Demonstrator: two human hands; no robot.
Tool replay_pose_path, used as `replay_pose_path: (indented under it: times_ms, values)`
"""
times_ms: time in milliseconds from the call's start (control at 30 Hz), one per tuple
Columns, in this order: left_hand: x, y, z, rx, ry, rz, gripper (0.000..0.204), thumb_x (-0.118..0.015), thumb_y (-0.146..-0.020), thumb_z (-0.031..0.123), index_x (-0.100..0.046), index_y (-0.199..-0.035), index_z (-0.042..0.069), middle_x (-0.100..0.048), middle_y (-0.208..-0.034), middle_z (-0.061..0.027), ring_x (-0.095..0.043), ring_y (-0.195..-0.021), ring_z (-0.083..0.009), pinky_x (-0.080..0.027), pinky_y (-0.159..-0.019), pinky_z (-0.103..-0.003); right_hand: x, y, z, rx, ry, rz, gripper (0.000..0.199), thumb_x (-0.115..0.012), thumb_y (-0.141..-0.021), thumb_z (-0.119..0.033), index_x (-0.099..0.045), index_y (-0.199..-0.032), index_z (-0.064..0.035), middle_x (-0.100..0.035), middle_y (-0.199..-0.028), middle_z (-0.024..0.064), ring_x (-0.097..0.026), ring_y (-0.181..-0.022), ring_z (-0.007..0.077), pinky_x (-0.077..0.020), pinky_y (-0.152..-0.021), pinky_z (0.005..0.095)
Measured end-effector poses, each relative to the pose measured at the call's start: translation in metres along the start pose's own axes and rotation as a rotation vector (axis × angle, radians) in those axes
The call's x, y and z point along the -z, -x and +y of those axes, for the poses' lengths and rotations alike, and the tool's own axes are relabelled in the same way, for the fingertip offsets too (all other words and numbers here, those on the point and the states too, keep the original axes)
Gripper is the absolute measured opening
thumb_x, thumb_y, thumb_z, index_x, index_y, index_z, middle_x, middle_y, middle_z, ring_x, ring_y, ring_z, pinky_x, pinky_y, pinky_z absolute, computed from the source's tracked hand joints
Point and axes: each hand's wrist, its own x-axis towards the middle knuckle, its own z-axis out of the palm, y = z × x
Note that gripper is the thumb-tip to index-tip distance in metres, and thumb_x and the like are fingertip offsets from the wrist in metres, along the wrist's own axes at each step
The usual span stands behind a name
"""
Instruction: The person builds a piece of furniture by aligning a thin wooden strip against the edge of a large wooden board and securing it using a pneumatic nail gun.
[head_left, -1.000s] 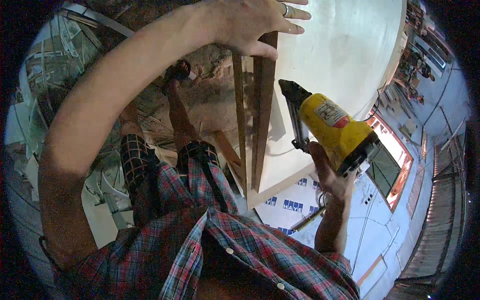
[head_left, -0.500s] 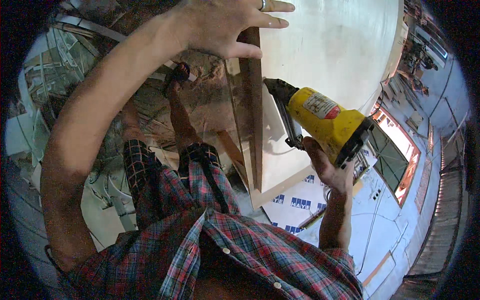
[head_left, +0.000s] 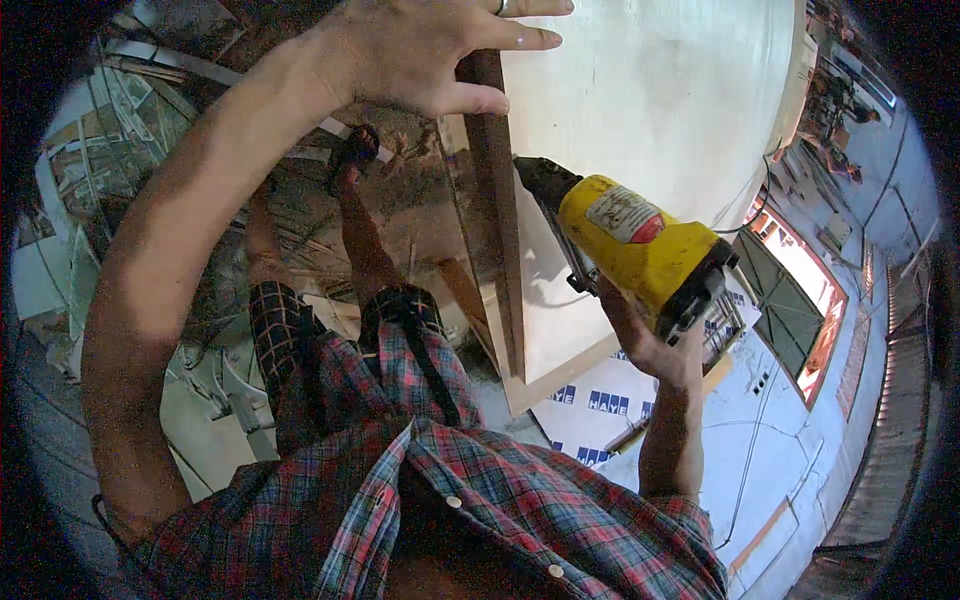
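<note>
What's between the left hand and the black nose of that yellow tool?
In the head view, only brown wooden strip and pale panel show between the left hand and the black nose of the yellow tool.

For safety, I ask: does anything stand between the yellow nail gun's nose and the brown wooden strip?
Nothing visible does. The nose of the yellow nail gun looks right at the brown strip, though contact is unclear; the left hand is farther up the strip.
</note>
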Motion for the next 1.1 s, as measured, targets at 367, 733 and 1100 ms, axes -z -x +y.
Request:
replay_pose_path:
  times_ms: [367, 733, 1100]
  values:
    - [0.002, 0.000, 0.000, -0.005, -0.014, -0.037, 0.059, -0.074, -0.078, 0.054, -0.067, -0.119, 0.012, -0.054, -0.140, -0.0086, -0.042, -0.136, -0.0272, -0.029, -0.115, -0.050, 0.003, -0.018, -0.028, -0.091, -0.081, -0.052, 0.022, -0.071, -0.083, -0.011, -0.066, -0.102, -0.0013, -0.069, -0.096, 0.0108, -0.067, -0.087, 0.0224, -0.0532, -0.076, 0.0356]
    - [0.006, 0.003, 0.004, 0.011, -0.058, -0.091, 0.061, -0.073, -0.079, 0.054, -0.065, -0.123, 0.014, -0.049, -0.145, -0.0086, -0.037, -0.140, -0.0282, -0.028, -0.115, -0.051, -0.012, -0.022, -0.020, -0.017, -0.184, 0.091, 0.029, -0.071, -0.075, -0.011, -0.066, -0.102, -0.0036, -0.070, -0.097, 0.0158, -0.068, -0.091, 0.0332, -0.0539, -0.080, 0.0382]
    - [-0.040, 0.081, 0.107, 0.438, -0.034, 0.066, 0.047, -0.071, -0.080, 0.022, -0.064, -0.124, 0.007, -0.051, -0.143, -0.0122, -0.042, -0.137, -0.0299, -0.028, -0.115, -0.054, -0.023, -0.010, 0.030, -0.115, -0.508, 0.053, 0.032, -0.068, -0.077, 0.002, -0.064, -0.108, 0.0049, -0.072, -0.093, 0.0141, -0.069, -0.083, 0.0166, -0.0549, -0.070, 0.0323]
